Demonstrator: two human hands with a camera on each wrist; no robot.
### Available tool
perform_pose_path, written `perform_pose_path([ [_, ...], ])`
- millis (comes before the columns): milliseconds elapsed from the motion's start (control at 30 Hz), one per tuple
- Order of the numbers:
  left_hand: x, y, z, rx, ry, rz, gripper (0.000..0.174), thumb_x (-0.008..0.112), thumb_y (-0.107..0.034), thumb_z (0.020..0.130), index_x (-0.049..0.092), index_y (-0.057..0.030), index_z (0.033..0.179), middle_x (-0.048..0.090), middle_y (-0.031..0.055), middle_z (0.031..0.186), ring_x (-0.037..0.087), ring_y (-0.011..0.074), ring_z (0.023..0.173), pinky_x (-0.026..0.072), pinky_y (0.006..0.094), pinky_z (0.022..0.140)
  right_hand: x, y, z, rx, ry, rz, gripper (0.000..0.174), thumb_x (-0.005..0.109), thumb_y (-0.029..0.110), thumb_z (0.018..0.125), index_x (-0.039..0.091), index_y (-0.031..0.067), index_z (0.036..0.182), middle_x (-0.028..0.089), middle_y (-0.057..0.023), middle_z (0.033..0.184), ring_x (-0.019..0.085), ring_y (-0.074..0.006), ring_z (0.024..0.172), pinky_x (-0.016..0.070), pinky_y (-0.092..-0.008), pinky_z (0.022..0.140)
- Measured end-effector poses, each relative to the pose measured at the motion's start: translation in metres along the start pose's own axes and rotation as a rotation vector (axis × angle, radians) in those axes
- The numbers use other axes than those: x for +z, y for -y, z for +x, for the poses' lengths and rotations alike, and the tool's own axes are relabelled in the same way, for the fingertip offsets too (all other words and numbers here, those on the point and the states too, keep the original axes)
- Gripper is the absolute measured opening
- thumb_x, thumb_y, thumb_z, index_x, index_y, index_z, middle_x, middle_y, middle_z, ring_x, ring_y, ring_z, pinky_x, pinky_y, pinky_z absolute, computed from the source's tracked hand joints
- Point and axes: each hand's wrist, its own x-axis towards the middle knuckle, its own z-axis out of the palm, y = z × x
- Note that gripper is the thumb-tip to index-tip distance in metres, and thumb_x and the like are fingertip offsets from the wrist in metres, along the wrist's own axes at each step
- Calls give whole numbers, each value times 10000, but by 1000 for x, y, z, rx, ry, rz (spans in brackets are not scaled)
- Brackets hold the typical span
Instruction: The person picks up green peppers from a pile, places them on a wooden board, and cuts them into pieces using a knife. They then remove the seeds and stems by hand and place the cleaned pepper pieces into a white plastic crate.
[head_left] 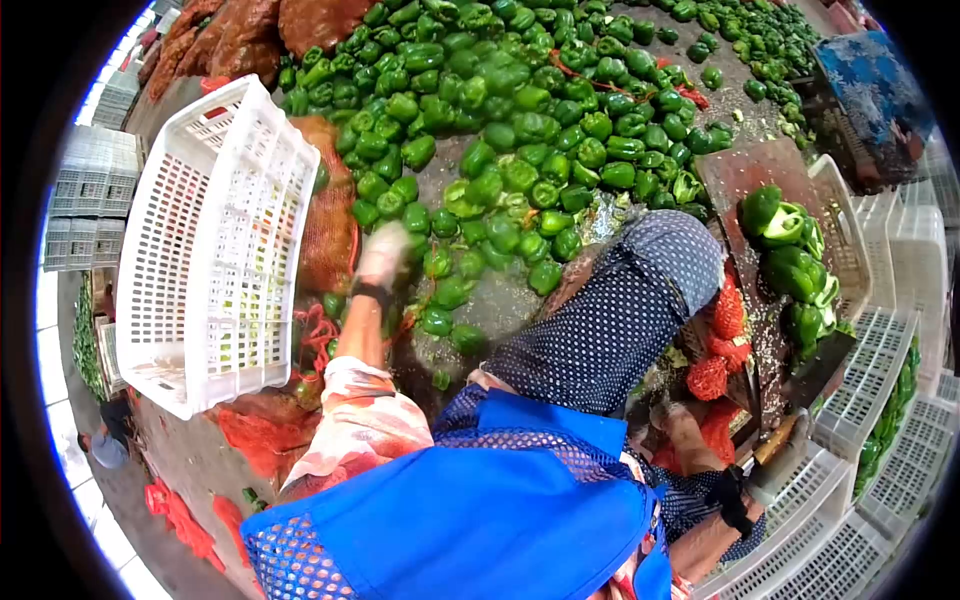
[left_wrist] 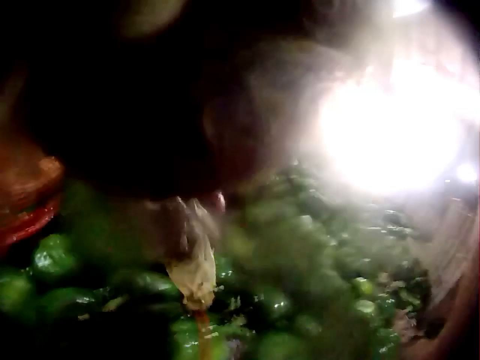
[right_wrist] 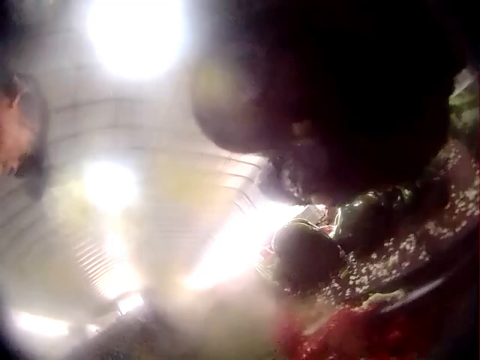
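Note:
In the head view my left hand [head_left: 383, 258], blurred, is over the left edge of a heap of green peppers [head_left: 425, 145]; its finger pose is unclear. A pale tuft [left_wrist: 195, 281] shows just below the dark hand in the left wrist view; whether it is held cannot be told. At lower right, my gloved right hand [head_left: 782, 468] grips the wooden handle [head_left: 775, 440] of a broad knife, whose blade [head_left: 822, 370] points up and right beside the board [head_left: 745, 215]. Several cut peppers [head_left: 795, 272] lie on that board. The right wrist view is mostly dark and glare.
A white crate [head_left: 215, 250] stands tilted left of the left hand, beside an orange mesh sack [head_left: 325, 215]. Red netting [head_left: 728, 330] lies by the board. White crates [head_left: 870, 375] line the right side, and filled sacks [head_left: 235, 40] sit at the upper left.

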Motion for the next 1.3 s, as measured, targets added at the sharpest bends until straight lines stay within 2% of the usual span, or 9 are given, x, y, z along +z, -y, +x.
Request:
perform_pose_path([
  [100, -12, 113, -6, 62, 30, -99, 258, 571, -261, 889, 573, -73, 1066, 586, 58, 923, 601, 227, 764, 521, 377, 581, 15, 17, -20, -551, -108, -491, 403, 487, 270, 986, 491, 21, 1303, 546, -85, 1162, 530, -196, 1018, 436, -312, 866],
  [167, 0, 122, -2, 54, -6, -194, 263, 566, -255, 893, 572, -79, 1088, 592, 54, 955, 599, 223, 773, 518, 361, 583, 22, 44, -25, -95, -25, -51, 424, 491, 251, 983, 456, 39, 1348, 525, -83, 1218, 522, -179, 1048, 444, -292, 850],
  [300, 6, -92, -9, -506, -28, -820, 50, 591, -91, 821, 593, -74, 868, 528, 53, 781, 551, 206, 768, 482, 328, 700, 44, 70, -38, 62, 94, 54, 439, 489, 229, 980, 433, 43, 1373, 508, -87, 1265, 514, -165, 1068, 442, -284, 845],
  [400, 39, -35, 37, -39, 28, -438, 66, 519, -113, 876, 568, -69, 873, 475, -1, 718, 509, 140, 705, 439, 301, 632, 33, 61, -36, 128, 73, 131, 425, 467, 221, 982, 451, 25, 1359, 509, -91, 1264, 504, -174, 1094, 420, -291, 886],
  [767, -54, -75, 76, -382, -26, 675, 470, 619, -324, 812, 579, -140, 1243, 572, 158, 1281, 572, 352, 1134, 453, 395, 976, 19, 40, -27, -601, 116, -674, 462, 480, 207, 978, 375, 37, 1395, 421, -217, 1388, 499, -294, 1160, 413, -376, 993],
  [867, -59, -91, 104, -429, 65, 731, 413, 613, -307, 804, 599, -148, 1185, 597, 156, 1235, 584, 350, 1100, 468, 422, 933, 52, 67, -25, 84, -5, 125, 420, 431, 152, 1002, 399, -18, 1385, 416, -163, 1416, 417, -273, 1287, 333, -346, 1083],
  [967, -57, -105, 141, -356, 52, 597, 453, 638, -278, 803, 578, -98, 1214, 585, 156, 1245, 560, 357, 1133, 462, 412, 947, 13, 34, -5, -808, 153, -815, 432, 418, 201, 1018, 386, -12, 1393, 417, -145, 1407, 421, -244, 1268, 339, -335, 1071],
  [1067, -33, -86, 183, -220, -71, 528, 528, 673, -271, 800, 540, -81, 1274, 479, 176, 1370, 493, 362, 1224, 437, 378, 997, 32, 52, -3, -139, 61, -279, 460, 420, 238, 1005, 355, 29, 1409, 436, -175, 1356, 511, -243, 1090, 425, -344, 940],
  [1300, -8, -73, 229, -296, 46, 484, 614, 694, -262, 783, 482, 6, 1293, 583, 267, 1207, 552, 408, 1139, 465, 431, 929, 47, 80, -1, -140, 51, -326, 349, 444, 168, 986, 425, 25, 1303, 523, -122, 1185, 523, -231, 1039, 416, -333, 913],
])
